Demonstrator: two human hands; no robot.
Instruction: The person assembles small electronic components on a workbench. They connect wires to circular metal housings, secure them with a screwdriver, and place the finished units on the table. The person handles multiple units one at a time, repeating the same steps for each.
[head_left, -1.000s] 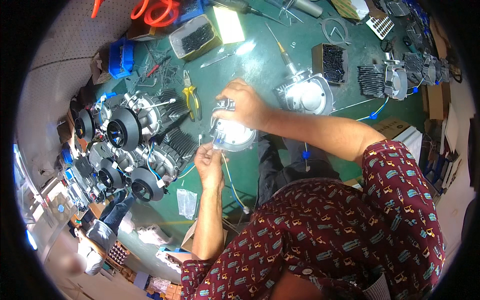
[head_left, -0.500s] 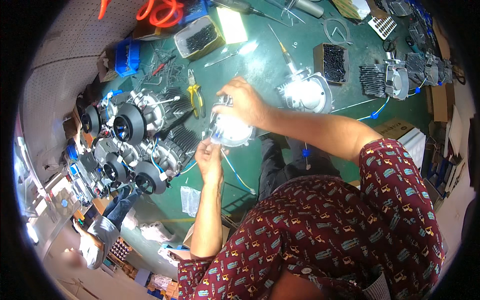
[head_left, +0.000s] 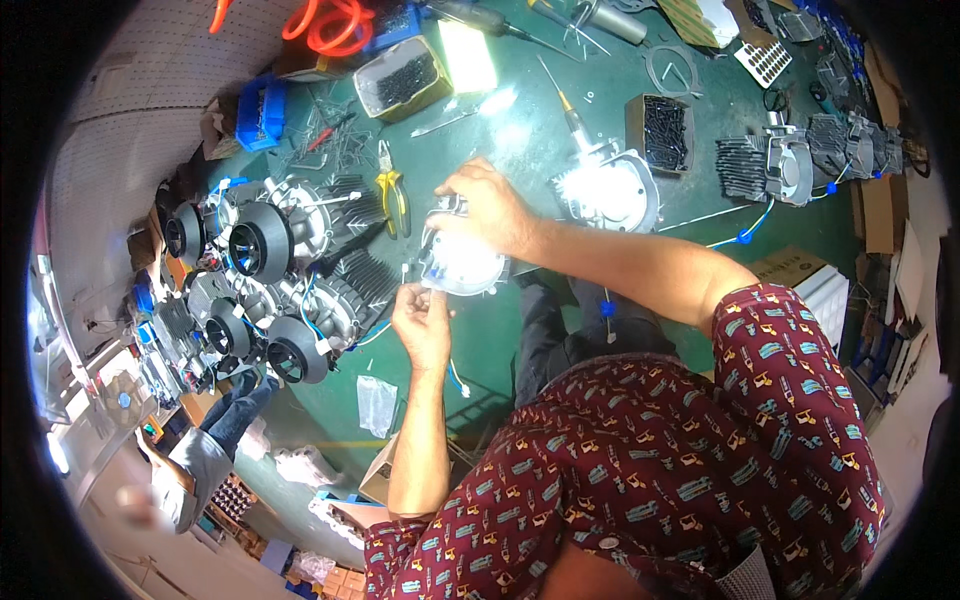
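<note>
A round shiny metal housing [head_left: 462, 262] with blue wires lies on the green workbench [head_left: 520, 150] just in front of me. My right hand [head_left: 487, 205] rests on its far rim and grips it from above. At its near left edge my left hand [head_left: 422, 318] has its fingers pinched together on a small part or wire; what exactly it pinches is too small to tell. A thin blue and white wire [head_left: 455, 378] trails from the housing toward me.
Several finned motor assemblies with black round caps [head_left: 262, 243] crowd the bench's left. Yellow-handled pliers [head_left: 392, 193] lie beside the housing. A second shiny housing [head_left: 612, 192] sits right of it, and boxes of black screws [head_left: 403, 80] [head_left: 665, 128] stand farther back. Another person's leg [head_left: 215, 435] shows lower left.
Both hands stay on the housing. My left hand has shifted slightly along its near edge, and the view has drifted a little.
</note>
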